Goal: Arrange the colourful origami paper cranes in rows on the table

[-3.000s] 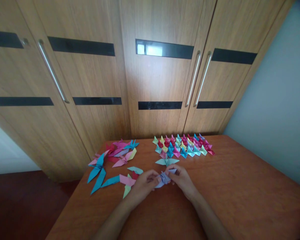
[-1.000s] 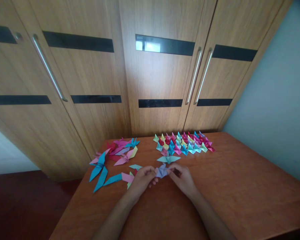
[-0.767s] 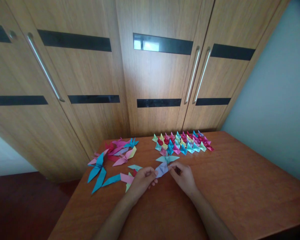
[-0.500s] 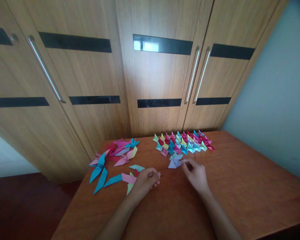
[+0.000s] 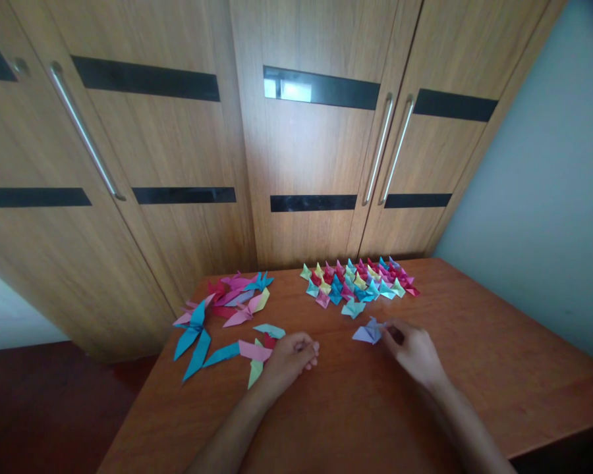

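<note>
One lilac paper (image 5: 368,332), pinched edge hidden.

From my end of the feed, I can't make out any writing: I find no legible text, label, brand, number or sign on the folded paper pieces (image 5: 336,289), the table (image 5: 474,342), the wooden cabinet doors (image 5: 306,151) with their dark strips (image 5: 321,89), or the wall (image 5: 534,230).

A wood-grain wardrobe (image 5: 306,151) with black inlaid strips and long metal handles spans the frame, behind a reddish-brown tabletop (image 5: 494,368). A pale blue-grey wall (image 5: 538,217) fills the right. Dark reddish floor (image 5: 39,408) shows at lower left. Bright light reflects in the upper-centre strip.
</note>
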A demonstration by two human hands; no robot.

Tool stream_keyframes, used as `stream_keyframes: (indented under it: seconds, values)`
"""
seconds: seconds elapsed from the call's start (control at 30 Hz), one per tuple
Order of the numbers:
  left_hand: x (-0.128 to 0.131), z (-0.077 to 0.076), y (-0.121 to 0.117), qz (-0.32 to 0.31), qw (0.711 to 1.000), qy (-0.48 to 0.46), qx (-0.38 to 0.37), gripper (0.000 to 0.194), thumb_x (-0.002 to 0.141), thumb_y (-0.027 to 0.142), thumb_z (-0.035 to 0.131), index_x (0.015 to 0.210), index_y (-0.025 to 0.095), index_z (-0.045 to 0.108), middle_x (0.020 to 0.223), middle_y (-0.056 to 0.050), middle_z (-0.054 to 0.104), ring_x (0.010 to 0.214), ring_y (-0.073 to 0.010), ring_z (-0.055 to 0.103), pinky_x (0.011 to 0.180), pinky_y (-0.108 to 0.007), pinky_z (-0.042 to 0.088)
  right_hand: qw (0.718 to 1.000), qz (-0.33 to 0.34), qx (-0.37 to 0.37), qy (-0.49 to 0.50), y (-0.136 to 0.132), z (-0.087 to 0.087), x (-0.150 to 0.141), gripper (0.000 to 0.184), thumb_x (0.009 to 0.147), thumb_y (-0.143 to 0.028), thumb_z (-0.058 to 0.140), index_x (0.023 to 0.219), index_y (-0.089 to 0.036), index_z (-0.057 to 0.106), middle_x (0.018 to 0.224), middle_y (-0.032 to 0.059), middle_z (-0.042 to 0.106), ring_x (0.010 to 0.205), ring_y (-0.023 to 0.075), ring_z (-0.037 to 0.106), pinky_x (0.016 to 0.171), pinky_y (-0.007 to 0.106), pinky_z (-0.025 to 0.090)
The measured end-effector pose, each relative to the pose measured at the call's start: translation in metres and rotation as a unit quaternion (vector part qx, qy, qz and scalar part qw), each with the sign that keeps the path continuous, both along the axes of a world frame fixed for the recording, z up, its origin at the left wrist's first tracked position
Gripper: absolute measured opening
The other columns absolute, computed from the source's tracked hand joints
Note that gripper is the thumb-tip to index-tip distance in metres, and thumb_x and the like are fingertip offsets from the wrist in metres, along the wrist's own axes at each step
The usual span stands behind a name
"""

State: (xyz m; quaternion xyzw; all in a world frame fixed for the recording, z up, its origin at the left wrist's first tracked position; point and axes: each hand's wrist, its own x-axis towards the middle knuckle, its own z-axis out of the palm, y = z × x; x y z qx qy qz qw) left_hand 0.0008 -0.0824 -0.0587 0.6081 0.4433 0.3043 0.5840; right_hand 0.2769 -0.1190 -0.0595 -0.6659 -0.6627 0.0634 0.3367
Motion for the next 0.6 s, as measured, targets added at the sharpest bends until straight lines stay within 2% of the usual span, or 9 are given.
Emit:
stream_keyframes:
  seconds: [0.13,0.33,0.47,0.6]
  values:
    - [0.000,-0.001,0.001,-0.006,1.000,0.007,0.003,0.027,0.077,0.042,0.056,0.070,0.016,0.055,0.061,0.000,0.060,0.054,-0.0101,0.052,0.048,-0.019,0.035,0.998,0.003,-0.040,-0.054,0.000,0.003,-0.005,0.025,0.084,-0.039,0.047,0.071,-0.023,0.062,0.065,0.0019,0.064,0.057,0.0150,0.056,0.053,0.024,0.033]
    - [0.001,-0.009,0.004,0.000,1.000,0.018,0.021,0.022,0.076,0.038,0.054,0.073,0.016,0.056,0.065,0.000,0.061,0.053,-0.0095,0.051,0.047,-0.018,0.034,0.993,-0.036,-0.072,-0.086,-0.001,0.007,-0.015,0.023,0.085,-0.038,0.047,0.073,-0.023,0.061,0.066,-0.0001,0.063,0.059,0.0128,0.056,0.052,0.022,0.029]
    - [0.010,-0.013,0.009,0.015,0.999,0.013,0.035,0.017,0.075,0.032,0.052,0.082,0.017,0.057,0.074,-0.001,0.063,0.054,-0.0088,0.052,0.045,-0.017,0.034,0.993,-0.034,-0.074,-0.085,0.000,-0.003,-0.016,0.026,0.085,-0.040,0.047,0.070,-0.022,0.058,0.066,-0.0002,0.063,0.059,0.0130,0.056,0.053,0.021,0.029]
    - [0.033,-0.010,0.020,0.022,0.999,0.008,0.021,0.026,0.078,0.042,0.052,0.084,0.017,0.054,0.076,-0.002,0.063,0.055,-0.0088,0.053,0.043,-0.016,0.033,0.995,-0.037,-0.057,-0.073,0.000,-0.018,-0.015,0.027,0.086,-0.041,0.044,0.070,-0.022,0.056,0.065,0.0001,0.062,0.060,0.0143,0.057,0.054,0.022,0.032]
